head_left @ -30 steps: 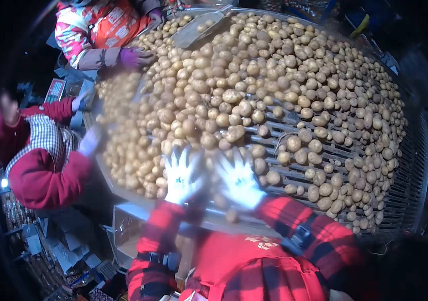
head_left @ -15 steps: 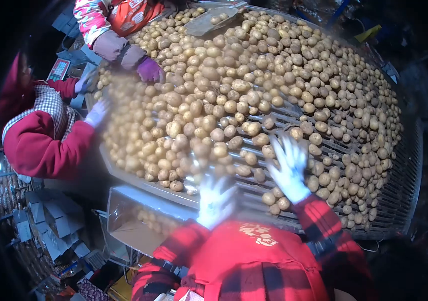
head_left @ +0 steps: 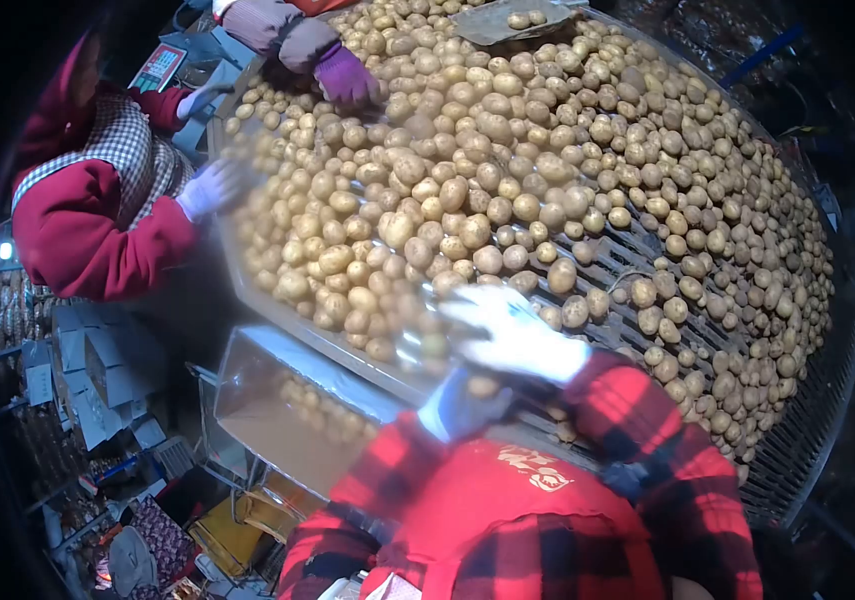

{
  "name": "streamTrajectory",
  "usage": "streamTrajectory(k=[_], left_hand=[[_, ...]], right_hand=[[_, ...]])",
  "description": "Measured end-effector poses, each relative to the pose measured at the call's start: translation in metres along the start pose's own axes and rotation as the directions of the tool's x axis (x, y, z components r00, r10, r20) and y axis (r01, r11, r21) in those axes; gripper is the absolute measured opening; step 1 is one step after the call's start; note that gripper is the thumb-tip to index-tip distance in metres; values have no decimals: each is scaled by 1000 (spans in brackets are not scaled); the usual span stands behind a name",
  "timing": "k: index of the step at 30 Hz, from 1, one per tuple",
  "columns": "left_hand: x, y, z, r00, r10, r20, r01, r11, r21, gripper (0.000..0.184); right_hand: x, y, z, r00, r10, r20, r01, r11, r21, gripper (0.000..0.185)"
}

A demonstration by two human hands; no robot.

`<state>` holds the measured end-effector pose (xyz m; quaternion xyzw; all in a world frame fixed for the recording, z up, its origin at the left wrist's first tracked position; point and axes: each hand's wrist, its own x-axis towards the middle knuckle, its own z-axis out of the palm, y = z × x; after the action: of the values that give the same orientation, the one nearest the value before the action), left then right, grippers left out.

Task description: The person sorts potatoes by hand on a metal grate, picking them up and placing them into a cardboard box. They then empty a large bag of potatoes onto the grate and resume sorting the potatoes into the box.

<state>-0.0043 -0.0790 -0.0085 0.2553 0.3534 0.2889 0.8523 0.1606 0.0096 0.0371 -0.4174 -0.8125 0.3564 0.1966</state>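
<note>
Many potatoes cover a large slatted metal table. My right hand, in a white glove, reaches left over the near potatoes with its fingers stretched out, open. Just below it, in the right hand's shadow, is my left hand, also gloved and somewhat blurred. A single potato sits between the left thumb and fingers, which appear closed around it.
A clear-sided box with potatoes in it stands below the table's front edge. At left is a co-worker in a red sleeve; another's purple glove touches potatoes at the back. A flat scoop lies on the heap. Cartons stand lower left.
My right hand has swept left across the near potatoes. My left hand has drawn back toward my body and now has a potato at its fingers. The camera view has shifted.
</note>
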Motion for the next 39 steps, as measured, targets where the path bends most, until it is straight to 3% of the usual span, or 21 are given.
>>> streamTrajectory(k=[1,3,5,7,8,11,12,15,17,18,19,21,23,25,27,29,30,33,35,37,39], left_hand=[[-1,-6,-5,998,49,28,-52,987,154,57],[-10,-11,-7,916,-274,294,400,699,-593,49],[-18,13,9,869,-476,135,472,715,-516,42],[-29,14,2,923,-338,187,378,888,-262,41],[-32,12,-4,933,-329,146,360,845,-395,53],[-34,18,-2,944,-329,-3,271,784,-558,53],[-27,9,-13,993,-79,90,100,962,-253,53],[2,16,1,985,-161,62,168,813,-557,51],[6,34,3,989,-129,71,145,924,-353,53],[6,45,0,993,-90,70,100,983,-152,57],[7,48,-4,993,-66,100,92,958,-272,61],[10,55,-13,987,-19,160,98,860,-501,71],[23,69,-17,951,14,308,137,876,-462,69],[25,63,-17,892,28,451,177,897,-405,66],[21,55,4,966,50,253,45,933,-358,66],[20,64,17,982,23,185,42,940,-340,68],[18,62,14,975,-83,205,158,911,-381,70],[23,43,-11,964,-134,228,215,899,-381,72],[21,40,-19,924,-46,378,333,582,-742,73],[27,59,3,975,-119,190,221,646,-730,64],[31,68,12,971,-31,238,207,614,-762,66]], right_hand=[[19,0,16,989,-59,-136,47,995,-89,48],[36,9,34,976,-82,-204,26,963,-267,47],[23,18,37,968,-251,-27,226,911,-344,59],[-2,24,20,990,-98,-102,40,885,-463,36],[-12,39,18,987,93,-127,-149,815,-560,33],[-16,50,-10,867,27,-497,-308,814,-492,39],[0,40,-16,870,89,-485,-323,847,-422,40],[55,46,15,907,111,-406,-319,808,-494,44],[83,62,21,935,304,-182,-348,684,-642,47],[79,68,14,941,259,-218,-335,805,-490,50],[66,60,3,931,214,-296,-311,891,-332,50],[46,44,-22,909,411,-74,-410,912,30,54],[13,27,-43,906,284,312,-413,749,518,57],[25,40,-63,944,310,113,-326,927,184,51],[53,73,-89,933,300,-199,-307,952,-9,50],[71,160,-93,899,100,-427,-348,756,-555,56],[65,189,-80,869,293,-398,-463,763,-451,53],[37,162,-84,901,208,-380,-368,832,-416,47],[7,112,-79,880,77,-469,-319,826,-465,44],[-14,49,-62,785,12,-619,-327,857,-399,35],[-25,4,-39,893,269,-360,-352,918,-186,33]])
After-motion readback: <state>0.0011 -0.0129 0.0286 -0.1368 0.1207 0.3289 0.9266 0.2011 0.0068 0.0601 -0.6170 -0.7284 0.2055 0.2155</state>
